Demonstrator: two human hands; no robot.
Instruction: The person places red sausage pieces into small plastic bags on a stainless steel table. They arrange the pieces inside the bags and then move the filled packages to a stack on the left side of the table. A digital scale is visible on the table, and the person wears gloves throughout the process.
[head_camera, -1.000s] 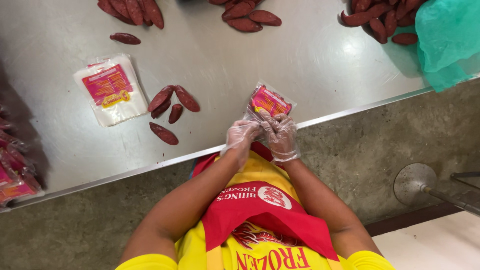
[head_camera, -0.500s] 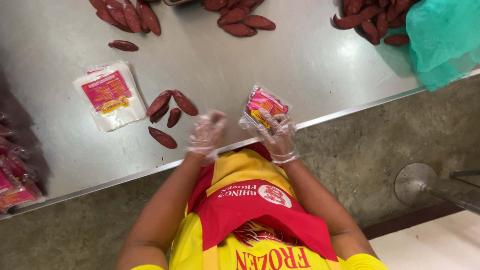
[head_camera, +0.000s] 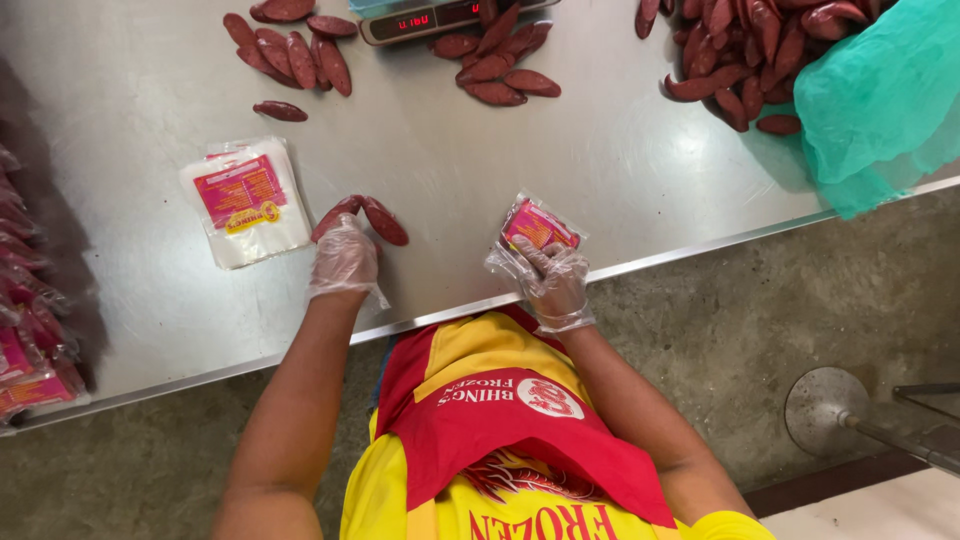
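Observation:
My right hand (head_camera: 553, 280), in a thin clear glove, is shut on a small clear plastic bag with a pink label (head_camera: 537, 226) and holds it just above the front edge of the steel table (head_camera: 600, 150). My gloved left hand (head_camera: 343, 258) lies palm down on a small group of reddish-brown oblong pieces (head_camera: 385, 220). Its fingers curl over some of them. Two pieces stick out beyond the fingertips; the rest are hidden under the hand.
A stack of flat labelled bags (head_camera: 245, 200) lies left of my left hand. Piles of the same pieces (head_camera: 300, 45) and a scale (head_camera: 440, 18) sit at the far side. A green net sack (head_camera: 880, 100) is at the right, filled packs (head_camera: 25, 330) at the left edge.
My left hand let go of the bag and moved left onto the small group of pieces. My right hand kept the bag and stayed near the table's edge.

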